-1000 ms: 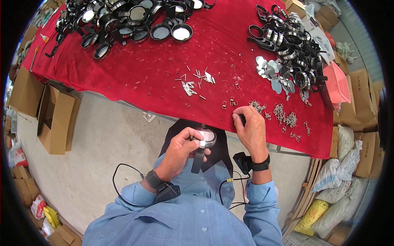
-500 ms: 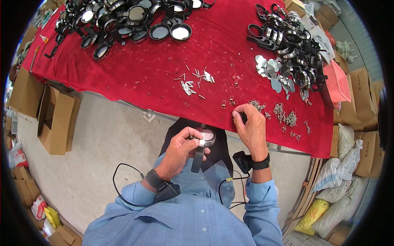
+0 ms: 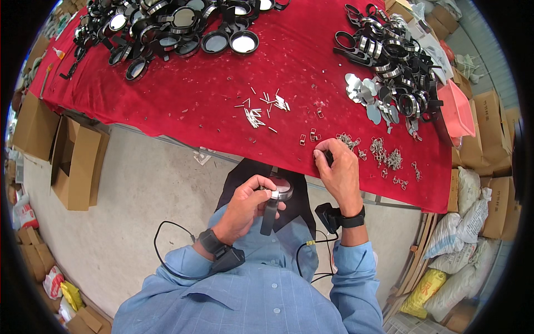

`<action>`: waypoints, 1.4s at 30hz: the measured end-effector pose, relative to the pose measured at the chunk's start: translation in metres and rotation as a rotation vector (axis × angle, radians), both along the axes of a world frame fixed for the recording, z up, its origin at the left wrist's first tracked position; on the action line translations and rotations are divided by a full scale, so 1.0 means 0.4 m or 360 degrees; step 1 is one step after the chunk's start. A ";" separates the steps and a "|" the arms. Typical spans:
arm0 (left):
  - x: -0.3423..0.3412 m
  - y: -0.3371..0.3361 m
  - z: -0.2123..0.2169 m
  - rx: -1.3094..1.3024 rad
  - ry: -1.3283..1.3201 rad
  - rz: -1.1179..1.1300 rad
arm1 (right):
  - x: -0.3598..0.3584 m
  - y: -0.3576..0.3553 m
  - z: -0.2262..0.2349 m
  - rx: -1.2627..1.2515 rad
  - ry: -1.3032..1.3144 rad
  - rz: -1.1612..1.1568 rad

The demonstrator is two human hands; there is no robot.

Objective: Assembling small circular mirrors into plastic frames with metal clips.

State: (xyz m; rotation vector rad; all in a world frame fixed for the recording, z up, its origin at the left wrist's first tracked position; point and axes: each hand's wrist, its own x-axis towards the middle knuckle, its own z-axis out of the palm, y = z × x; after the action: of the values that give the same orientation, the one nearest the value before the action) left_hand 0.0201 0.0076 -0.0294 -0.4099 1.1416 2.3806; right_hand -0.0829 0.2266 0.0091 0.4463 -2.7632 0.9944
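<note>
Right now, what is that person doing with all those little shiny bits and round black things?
A person in a blue shirt sits at a table with a red cloth. The left hand holds a small round magnifier with a black handle over the lap. The right hand rests at the table's near edge, fingertips down by some small metal clips. Little metal pins lie mid-table. Piles of round black magnifier frames sit at the far side, with more on the right.

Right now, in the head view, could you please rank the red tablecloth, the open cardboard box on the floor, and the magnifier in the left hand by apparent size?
1. red tablecloth
2. open cardboard box
3. magnifier, smallest though nearest the camera
</note>
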 end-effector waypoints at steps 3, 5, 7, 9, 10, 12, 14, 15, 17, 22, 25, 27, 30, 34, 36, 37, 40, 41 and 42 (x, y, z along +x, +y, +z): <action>0.002 -0.001 0.000 -0.0002 -0.0006 0.0001 | 0.002 0.000 -0.001 0.0000 0.0023 0.0012; 0.003 -0.003 0.002 -0.0005 -0.0004 0.0005 | 0.005 -0.001 0.000 0.0009 0.0019 0.0005; 0.004 -0.004 0.003 -0.0011 -0.0025 -0.0001 | 0.007 -0.003 0.000 0.0000 0.0025 0.0013; 0.006 -0.003 0.002 -0.0013 -0.0022 -0.0001 | 0.009 -0.004 0.000 -0.0009 0.0031 0.0020; 0.006 -0.003 0.001 -0.0014 -0.0021 -0.0001 | 0.010 -0.004 0.000 -0.0012 0.0030 0.0022; 0.006 -0.002 0.005 -0.0018 -0.0024 -0.0001 | 0.011 -0.004 0.000 -0.0016 0.0030 0.0022; 0.007 0.000 0.005 -0.0021 -0.0028 -0.0001 | 0.012 -0.003 0.000 -0.0020 0.0022 0.0020; 0.007 -0.001 0.004 -0.0018 -0.0021 -0.0002 | 0.012 -0.003 0.000 -0.0022 0.0023 0.0021; 0.007 0.000 0.005 -0.0016 -0.0015 -0.0002 | 0.012 -0.002 -0.001 -0.0028 0.0007 0.0025; 0.005 0.002 0.005 -0.0029 -0.0018 -0.0004 | 0.012 -0.001 -0.002 -0.0033 0.0006 0.0022; 0.004 0.004 0.004 -0.0025 -0.0019 -0.0007 | 0.011 -0.001 -0.002 -0.0031 0.0004 0.0020; 0.003 0.004 0.000 -0.0012 -0.0026 -0.0008 | 0.010 -0.001 -0.002 -0.0031 0.0003 0.0021; 0.001 0.005 -0.001 -0.0003 -0.0037 -0.0011 | 0.010 -0.001 -0.001 -0.0026 -0.0015 0.0010; -0.004 0.008 0.003 -0.0015 -0.0047 -0.0019 | 0.008 0.001 -0.003 -0.0030 -0.0011 0.0017; -0.007 0.010 0.004 -0.0020 -0.0050 -0.0026 | 0.007 0.002 -0.004 -0.0029 -0.0020 0.0017; -0.008 0.010 0.004 -0.0025 -0.0052 -0.0033 | 0.006 0.002 -0.003 -0.0027 -0.0023 0.0017; -0.012 0.013 0.000 -0.0016 -0.0062 -0.0040 | 0.005 0.003 -0.005 -0.0031 -0.0022 0.0018; -0.014 0.014 0.000 -0.0016 -0.0064 -0.0041 | 0.004 0.003 -0.006 -0.0037 -0.0015 0.0019; -0.015 0.015 0.000 -0.0020 -0.0068 -0.0039 | 0.004 0.003 -0.006 -0.0037 -0.0018 0.0019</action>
State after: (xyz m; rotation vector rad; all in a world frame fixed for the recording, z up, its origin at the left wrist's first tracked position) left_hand 0.0139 0.0135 -0.0293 -0.4462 1.1364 2.3338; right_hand -0.0814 0.2277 0.0068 0.4556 -2.7589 1.0339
